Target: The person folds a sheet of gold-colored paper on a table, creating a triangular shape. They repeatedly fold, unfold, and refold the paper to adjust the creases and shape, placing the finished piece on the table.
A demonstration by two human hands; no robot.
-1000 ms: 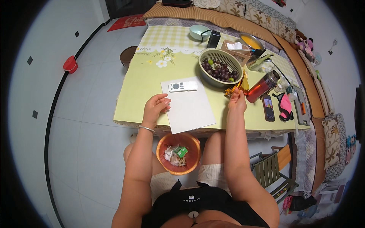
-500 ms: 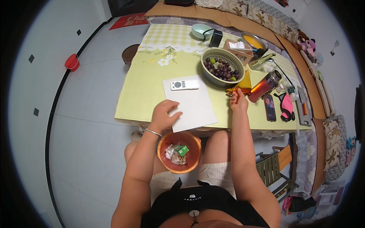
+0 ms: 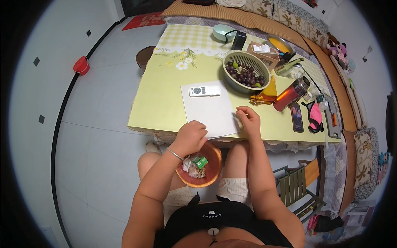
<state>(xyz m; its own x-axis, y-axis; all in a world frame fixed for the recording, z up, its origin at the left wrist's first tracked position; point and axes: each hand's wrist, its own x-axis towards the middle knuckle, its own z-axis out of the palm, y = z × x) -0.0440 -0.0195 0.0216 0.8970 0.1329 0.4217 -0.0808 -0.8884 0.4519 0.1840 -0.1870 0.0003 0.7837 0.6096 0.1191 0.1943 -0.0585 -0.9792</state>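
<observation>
Step in hand, as I judge it: handling the white sheet (image 3: pixel 213 113) at the near edge of the tabletop (image 3: pixel 157 103). Sheet lies flat, its near side at that table edge. White remote (image 3: pixel 204 91) rests on it, by the sheet's far edge.

Left hand (image 3: pixel 190 137): at the sheet's near-left corner, above the rim of the red-orange bin (image 3: pixel 213 159); fingers curled, thumb low. Cannot tell whether they pinch the sheet. Right hand (image 3: pixel 250 122): beside the sheet's right edge, fingers bent, index and thumb toward the sheet; contact cannot be told. The two hands are apart.

Next move, my judgement: calls for a sure hold on the near edge and a level sheet, else the remote could slide.

Hidden or unclear: near-left corner of sheet is behind the left hand; any overhang past the table edge is hard to judge; sheet's thickness uncertain. Left hand and forearm cover part of the bin's rim. Gold wrapper (image 3: pixel 264 96), between fruit basket (image 3: pixel 258 62) and red flask (image 3: pixel 290 95), has unreadable contents.
</observation>
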